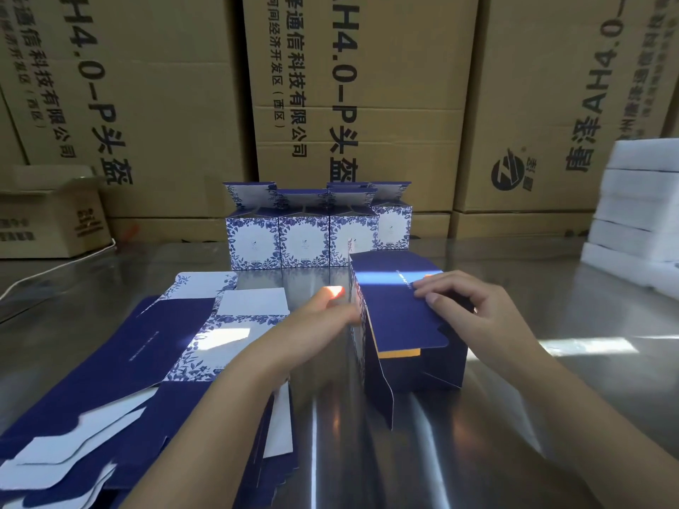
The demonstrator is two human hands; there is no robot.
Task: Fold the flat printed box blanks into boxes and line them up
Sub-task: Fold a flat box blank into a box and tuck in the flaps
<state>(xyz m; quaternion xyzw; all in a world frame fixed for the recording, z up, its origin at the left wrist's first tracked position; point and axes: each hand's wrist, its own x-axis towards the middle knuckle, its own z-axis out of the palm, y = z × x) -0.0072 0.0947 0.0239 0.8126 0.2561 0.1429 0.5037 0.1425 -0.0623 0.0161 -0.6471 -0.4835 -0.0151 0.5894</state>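
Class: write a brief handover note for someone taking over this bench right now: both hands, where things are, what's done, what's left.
Left hand grips the half-folded box on its left; right hand holds its top flap down.
Done: four folded boxes in a row at the back, lids open.
Flat blanks stacked at left on the steel table.
Left: close this box, add it to the row, fold the stack.
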